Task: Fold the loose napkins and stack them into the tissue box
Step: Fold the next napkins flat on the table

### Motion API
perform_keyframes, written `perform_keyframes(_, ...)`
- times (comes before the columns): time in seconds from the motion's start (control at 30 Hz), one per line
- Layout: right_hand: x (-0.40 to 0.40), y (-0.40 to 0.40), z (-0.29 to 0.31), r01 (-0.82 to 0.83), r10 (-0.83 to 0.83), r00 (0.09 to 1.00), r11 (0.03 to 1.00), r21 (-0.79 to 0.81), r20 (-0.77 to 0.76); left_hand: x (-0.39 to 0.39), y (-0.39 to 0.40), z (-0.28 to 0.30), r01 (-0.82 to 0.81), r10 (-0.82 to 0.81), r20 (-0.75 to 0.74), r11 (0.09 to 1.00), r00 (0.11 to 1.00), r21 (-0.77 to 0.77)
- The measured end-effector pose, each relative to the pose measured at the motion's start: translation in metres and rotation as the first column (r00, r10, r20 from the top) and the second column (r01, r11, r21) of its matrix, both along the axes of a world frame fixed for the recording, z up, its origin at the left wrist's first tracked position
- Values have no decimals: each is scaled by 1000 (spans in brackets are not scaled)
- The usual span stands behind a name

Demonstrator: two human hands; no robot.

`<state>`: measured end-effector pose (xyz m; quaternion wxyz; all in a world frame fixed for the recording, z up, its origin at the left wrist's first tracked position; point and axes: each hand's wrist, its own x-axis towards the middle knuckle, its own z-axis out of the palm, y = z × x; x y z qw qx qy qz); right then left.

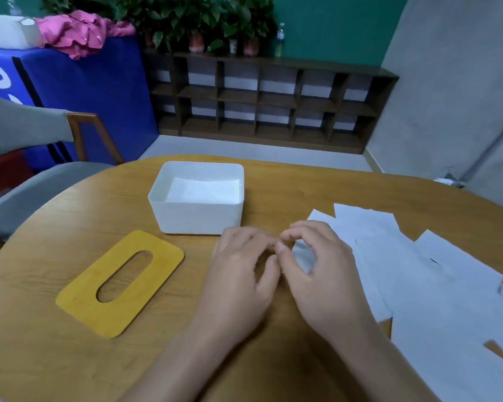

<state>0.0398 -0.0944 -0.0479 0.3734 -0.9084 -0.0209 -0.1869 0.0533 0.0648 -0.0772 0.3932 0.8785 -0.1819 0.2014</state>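
Head view: right hand (317, 265) pinches a loose white paper napkin (302, 253) on the wooden table (41, 358), left hand's (241, 271) curled fingers touching its edge.

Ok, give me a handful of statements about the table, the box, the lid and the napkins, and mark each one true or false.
1. The tissue box is open, with white napkins already inside. True.
2. The yellow lid sits on top of the box. False: it lies flat on the table, nearer the person than the box and to its left.
3. The loose napkins lie spread on the right side of the table. True.
4. The left hand is reaching into the box. False: it is over the table in front of the box, beside the right hand.
5. The right hand's fingers curl at the edge of a napkin. True.
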Motion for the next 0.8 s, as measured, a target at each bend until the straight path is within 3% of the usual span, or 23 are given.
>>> perform_keyframes(0.1, -12, -18, -15, 20, -19, 998, 1000, 4, -65, -9, -15, -10, 59, -57, -44, 998, 997, 30)
perform_keyframes(0.23, -28, -46, -26, -3, -23, 991, 981, -192, -133, -15, -29, -22, 121, -112, -105, 989, 988, 85)
perform_keyframes(0.33, -34, -77, -30, 53, -150, 965, 915, -400, -216, -16, -35, -25, 145, -130, -143, 984, 981, 104)
perform_keyframes(0.43, -32, -109, -33, 151, -330, 902, 847, -510, -280, -16, -43, -25, 153, -133, -172, 983, 976, 104)
perform_keyframes(0.63, -33, -145, -33, 221, -455, 800, 830, -512, -391, -16, -57, -28, 175, -152, -193, 979, 969, 105)
perform_keyframes(0.8, -28, -132, -42, 168, -423, 800, 839, -518, -425, -14, -59, -29, 169, -148, -176, 979, 973, 115)
